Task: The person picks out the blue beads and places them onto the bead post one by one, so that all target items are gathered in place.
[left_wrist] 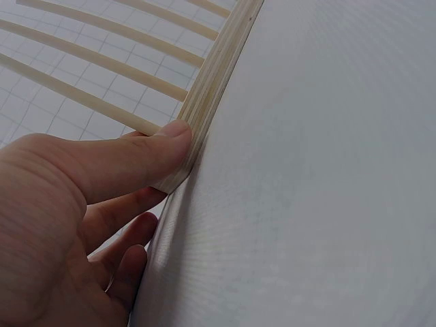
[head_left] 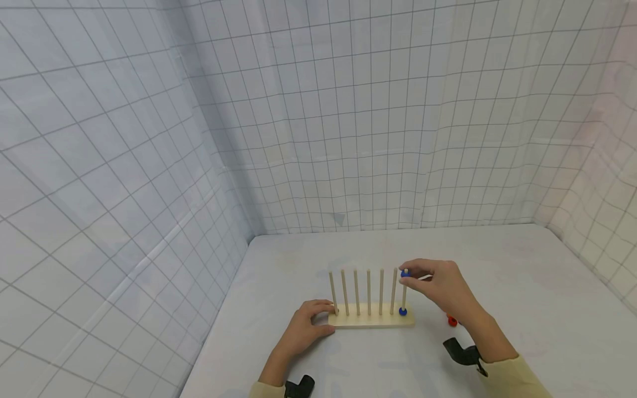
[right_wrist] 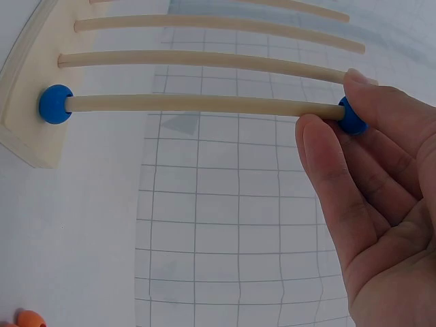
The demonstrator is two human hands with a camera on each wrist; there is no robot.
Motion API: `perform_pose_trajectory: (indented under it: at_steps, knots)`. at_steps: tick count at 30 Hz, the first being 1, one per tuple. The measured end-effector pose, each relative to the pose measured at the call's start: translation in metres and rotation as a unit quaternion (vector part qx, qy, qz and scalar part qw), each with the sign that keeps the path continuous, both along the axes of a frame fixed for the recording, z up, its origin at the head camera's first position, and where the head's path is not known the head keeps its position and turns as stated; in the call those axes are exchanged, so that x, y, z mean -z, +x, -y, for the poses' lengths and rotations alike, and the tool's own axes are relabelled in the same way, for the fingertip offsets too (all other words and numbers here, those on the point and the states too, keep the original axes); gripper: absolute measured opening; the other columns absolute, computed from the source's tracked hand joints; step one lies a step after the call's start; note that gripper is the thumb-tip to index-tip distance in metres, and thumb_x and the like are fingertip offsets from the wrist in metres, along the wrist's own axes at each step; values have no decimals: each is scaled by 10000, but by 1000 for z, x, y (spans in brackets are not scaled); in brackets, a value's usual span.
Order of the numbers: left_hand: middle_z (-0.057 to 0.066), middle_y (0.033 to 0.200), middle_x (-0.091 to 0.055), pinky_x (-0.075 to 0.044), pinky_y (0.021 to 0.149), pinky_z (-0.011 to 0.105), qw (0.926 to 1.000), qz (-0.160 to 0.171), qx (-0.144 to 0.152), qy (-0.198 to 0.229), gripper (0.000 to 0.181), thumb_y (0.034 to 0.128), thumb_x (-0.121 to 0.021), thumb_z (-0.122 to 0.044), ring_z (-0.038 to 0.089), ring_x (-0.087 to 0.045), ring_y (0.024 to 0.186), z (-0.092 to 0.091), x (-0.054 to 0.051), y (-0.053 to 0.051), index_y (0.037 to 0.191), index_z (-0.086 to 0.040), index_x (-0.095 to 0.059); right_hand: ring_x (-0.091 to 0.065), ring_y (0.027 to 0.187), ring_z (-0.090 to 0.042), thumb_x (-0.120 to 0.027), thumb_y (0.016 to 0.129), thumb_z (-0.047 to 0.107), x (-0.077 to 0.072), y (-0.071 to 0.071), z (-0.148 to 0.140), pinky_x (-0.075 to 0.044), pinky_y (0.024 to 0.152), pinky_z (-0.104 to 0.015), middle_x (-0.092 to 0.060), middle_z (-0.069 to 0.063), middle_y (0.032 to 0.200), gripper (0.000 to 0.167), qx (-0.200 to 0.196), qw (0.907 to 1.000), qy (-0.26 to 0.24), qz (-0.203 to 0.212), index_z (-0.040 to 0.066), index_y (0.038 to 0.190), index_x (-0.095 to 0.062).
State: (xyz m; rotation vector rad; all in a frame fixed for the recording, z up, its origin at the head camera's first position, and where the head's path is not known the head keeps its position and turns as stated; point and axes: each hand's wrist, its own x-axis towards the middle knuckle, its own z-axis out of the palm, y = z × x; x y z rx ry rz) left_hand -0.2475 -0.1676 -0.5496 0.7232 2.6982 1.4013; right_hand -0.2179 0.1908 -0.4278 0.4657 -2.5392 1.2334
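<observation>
A pale wooden base [head_left: 370, 321] carries several upright pegs in a row. The left hand [head_left: 304, 329] grips the base's left end, its thumb on the front edge, as the left wrist view shows the hand [left_wrist: 102, 184] on the wood [left_wrist: 211, 82]. At the rightmost peg [right_wrist: 191, 103], the right hand [head_left: 446, 286] pinches a blue bead [right_wrist: 352, 116] around the top of the peg. Another blue bead [head_left: 403, 312] sits at the foot of that same peg, against the base. The other pegs hold no beads.
Red or orange beads [head_left: 452, 321] lie on the white table [head_left: 378, 365] to the right of the base, beneath the right forearm. One orange bead [right_wrist: 31, 319] shows at the right wrist view's lower left. Grid-patterned sheets [head_left: 348, 110] surround the table's back and sides.
</observation>
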Motion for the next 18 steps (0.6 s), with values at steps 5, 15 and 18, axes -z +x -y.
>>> perform_pose_trajectory:
  at_steps: [5, 15, 18]
  knots:
    - [-99, 1310, -617, -400, 1074, 526, 10000, 24, -2, -15, 376, 799, -856, -263, 240, -492, 1292, -1, -1, 0, 1158, -248, -745, -697, 869, -64, -810, 863, 323, 2, -1, -1, -576, 729, -221, -731, 141, 944, 256, -34, 10000, -16, 14, 212, 1088, -761]
    - [-75, 1305, -627, -395, 1076, 542, 9999, 60, -63, -50, 382, 788, -863, -259, 270, -495, 1299, -2, -3, 1, 1152, -232, -750, -698, 880, -62, -812, 864, 297, 8, -1, -2, -579, 736, -228, -735, 132, 971, 270, -166, 9997, -177, 81, 172, 1098, -763]
    - [-84, 1305, -624, -388, 1084, 539, 9999, 111, -88, -44, 378, 789, -861, -258, 262, -489, 1305, -3, -3, 1, 1150, -241, -749, -696, 874, -58, -814, 862, 290, 11, -1, -2, -580, 736, -233, -733, 142, 961, 266, -198, 9996, -179, 35, 163, 1091, -765]
